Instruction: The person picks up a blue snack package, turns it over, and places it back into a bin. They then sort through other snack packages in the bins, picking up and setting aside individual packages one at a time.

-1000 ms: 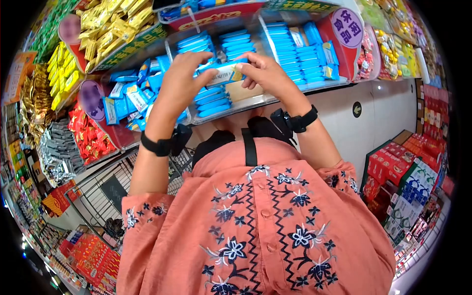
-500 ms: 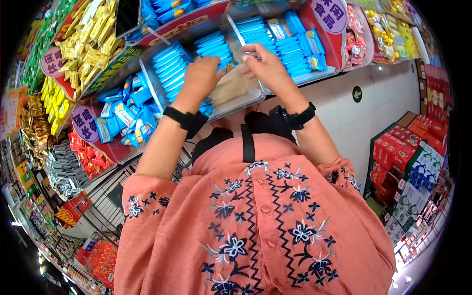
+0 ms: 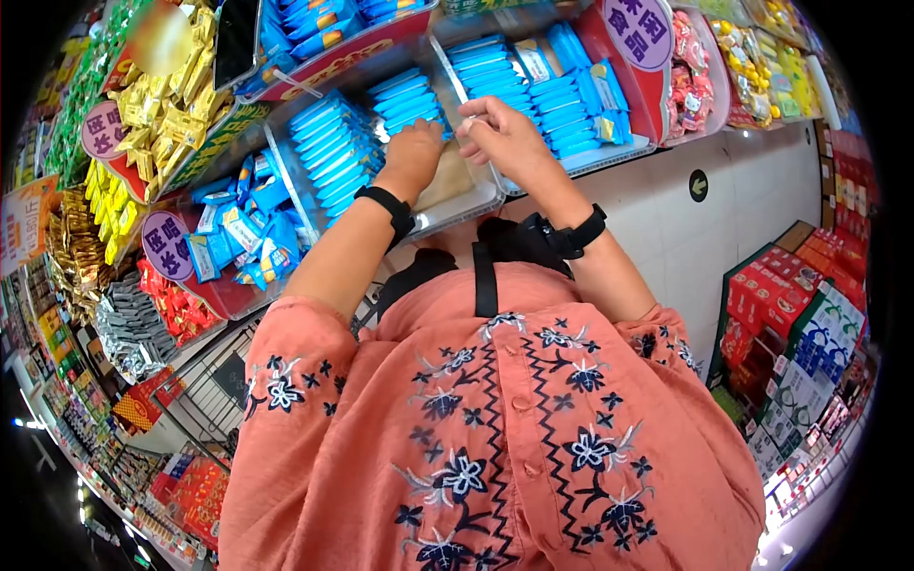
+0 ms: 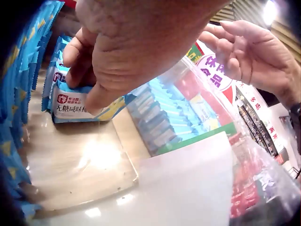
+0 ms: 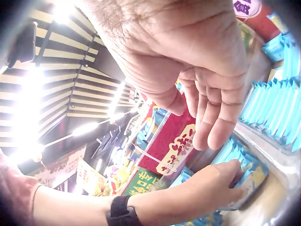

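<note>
In the head view my left hand (image 3: 413,160) is over the front of a short row of blue packets (image 3: 407,93) in a clear bin. The left wrist view shows its thumb and fingers pinching a blue-and-white packet (image 4: 70,106), upright against the packets behind it. My right hand (image 3: 503,139) hangs above the divider to the right, fingers loosely bent, holding nothing. Seen from the right wrist, this hand (image 5: 188,61) is in front of my left hand (image 5: 202,190). A longer row of blue packets (image 3: 328,143) stands left of my left hand.
More blue packets (image 3: 562,95) fill the bin at right. Loose blue packets (image 3: 248,228) lie at left, below yellow ones (image 3: 181,105). A raised dark red bin edge (image 3: 357,48) runs behind. A wire cart (image 3: 205,385) and red boxes (image 3: 771,285) stand lower down.
The packet between both hands a second ago is no longer there. My left hand has moved down to the short row, and my right hand has come away empty. The head view has shifted.
</note>
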`<act>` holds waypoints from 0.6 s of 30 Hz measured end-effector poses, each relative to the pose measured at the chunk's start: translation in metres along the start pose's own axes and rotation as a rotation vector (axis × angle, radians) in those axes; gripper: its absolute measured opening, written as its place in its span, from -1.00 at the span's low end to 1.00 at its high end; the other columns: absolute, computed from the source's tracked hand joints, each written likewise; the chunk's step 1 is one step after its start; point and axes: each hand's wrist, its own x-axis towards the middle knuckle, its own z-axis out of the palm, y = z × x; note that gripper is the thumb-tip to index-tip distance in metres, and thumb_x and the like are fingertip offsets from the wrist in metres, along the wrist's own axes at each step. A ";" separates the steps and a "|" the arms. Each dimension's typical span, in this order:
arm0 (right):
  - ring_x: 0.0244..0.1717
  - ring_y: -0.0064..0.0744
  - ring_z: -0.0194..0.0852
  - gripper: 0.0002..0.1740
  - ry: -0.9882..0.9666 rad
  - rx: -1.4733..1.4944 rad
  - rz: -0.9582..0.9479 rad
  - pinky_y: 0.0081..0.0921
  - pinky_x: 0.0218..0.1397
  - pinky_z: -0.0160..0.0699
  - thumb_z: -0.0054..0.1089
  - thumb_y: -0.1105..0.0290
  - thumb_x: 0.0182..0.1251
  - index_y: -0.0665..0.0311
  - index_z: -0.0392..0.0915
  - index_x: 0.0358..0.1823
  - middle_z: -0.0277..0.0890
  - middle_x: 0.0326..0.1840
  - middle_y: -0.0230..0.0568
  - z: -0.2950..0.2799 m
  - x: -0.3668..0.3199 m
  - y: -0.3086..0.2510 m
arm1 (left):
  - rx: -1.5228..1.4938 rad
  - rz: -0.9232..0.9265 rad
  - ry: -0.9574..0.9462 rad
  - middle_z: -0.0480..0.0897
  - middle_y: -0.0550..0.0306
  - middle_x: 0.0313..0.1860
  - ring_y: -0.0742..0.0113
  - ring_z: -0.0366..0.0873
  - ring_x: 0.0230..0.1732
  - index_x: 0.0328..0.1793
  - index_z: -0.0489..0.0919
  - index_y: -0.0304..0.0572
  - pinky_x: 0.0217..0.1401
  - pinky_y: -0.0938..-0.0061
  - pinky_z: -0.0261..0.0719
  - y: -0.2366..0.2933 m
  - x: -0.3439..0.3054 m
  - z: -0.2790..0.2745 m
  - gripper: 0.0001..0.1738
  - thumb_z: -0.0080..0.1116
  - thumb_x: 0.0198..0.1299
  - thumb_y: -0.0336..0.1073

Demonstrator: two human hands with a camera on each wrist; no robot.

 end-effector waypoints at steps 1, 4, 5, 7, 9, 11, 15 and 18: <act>-0.23 -0.44 0.68 -0.61 0.015 0.020 -0.009 -0.50 -0.21 0.65 0.10 0.31 0.42 0.39 0.46 0.18 0.60 -0.12 -0.16 0.000 0.000 0.002 | -0.007 0.002 0.012 0.63 -0.15 -0.10 -0.06 0.69 -0.12 -0.06 0.56 -0.26 -0.17 0.16 0.72 0.000 0.001 0.002 -0.79 0.16 0.16 -0.44; -0.19 -0.41 0.67 -0.59 -0.010 0.000 0.003 -0.49 -0.16 0.65 0.06 0.29 0.46 0.40 0.44 0.21 0.61 -0.06 -0.11 -0.002 -0.001 0.001 | -0.002 -0.005 0.042 0.61 -0.18 -0.12 -0.08 0.71 -0.19 -0.08 0.53 -0.27 -0.24 0.16 0.73 0.001 0.003 0.002 -0.80 0.16 0.16 -0.44; -0.15 -0.39 0.67 -0.57 -0.030 -0.021 0.014 -0.48 -0.11 0.65 0.02 0.28 0.49 0.41 0.41 0.26 0.62 0.01 -0.06 -0.003 -0.002 0.000 | 0.003 -0.009 0.052 0.61 -0.19 -0.12 -0.08 0.71 -0.22 -0.08 0.52 -0.27 -0.26 0.17 0.73 0.002 0.003 0.001 -0.81 0.15 0.16 -0.44; -0.15 -0.39 0.67 -0.57 -0.032 -0.016 0.013 -0.48 -0.12 0.65 0.02 0.28 0.50 0.41 0.42 0.25 0.62 0.00 -0.06 -0.002 -0.004 0.001 | -0.014 -0.008 0.060 0.60 -0.22 -0.14 -0.08 0.71 -0.24 -0.09 0.50 -0.27 -0.30 0.17 0.73 0.001 0.004 -0.001 -0.82 0.13 0.18 -0.45; -0.15 -0.39 0.67 -0.58 -0.036 -0.017 0.019 -0.48 -0.12 0.64 0.02 0.28 0.50 0.41 0.42 0.24 0.62 0.00 -0.05 -0.001 -0.005 0.001 | -0.038 0.010 0.061 0.60 -0.24 -0.15 -0.09 0.71 -0.25 -0.09 0.48 -0.28 -0.31 0.18 0.73 -0.001 0.005 0.000 -0.83 0.12 0.19 -0.46; -0.15 -0.39 0.66 -0.58 -0.044 -0.021 0.030 -0.48 -0.12 0.64 0.03 0.27 0.49 0.41 0.43 0.23 0.62 0.00 -0.05 0.001 -0.006 0.000 | -0.067 0.042 0.057 0.60 -0.26 -0.15 -0.10 0.71 -0.25 -0.08 0.47 -0.29 -0.29 0.17 0.73 -0.003 0.005 0.004 -0.83 0.11 0.19 -0.47; -0.24 -0.43 0.68 -0.63 -0.022 -0.002 0.030 -0.50 -0.21 0.65 0.11 0.30 0.42 0.38 0.51 0.13 0.64 -0.10 -0.16 0.008 -0.005 0.003 | -0.100 0.040 0.078 0.60 -0.28 -0.14 -0.13 0.70 -0.24 -0.07 0.48 -0.30 -0.22 0.15 0.72 -0.006 0.003 0.003 -0.83 0.09 0.22 -0.44; -0.18 -0.40 0.67 -0.62 -0.065 -0.056 0.030 -0.49 -0.14 0.64 0.04 0.27 0.50 0.38 0.47 0.19 0.64 -0.05 -0.10 0.011 -0.007 -0.001 | -0.155 0.020 0.110 0.61 -0.28 -0.14 -0.14 0.71 -0.24 -0.05 0.49 -0.31 -0.24 0.13 0.70 -0.003 -0.001 0.000 -0.80 0.09 0.24 -0.40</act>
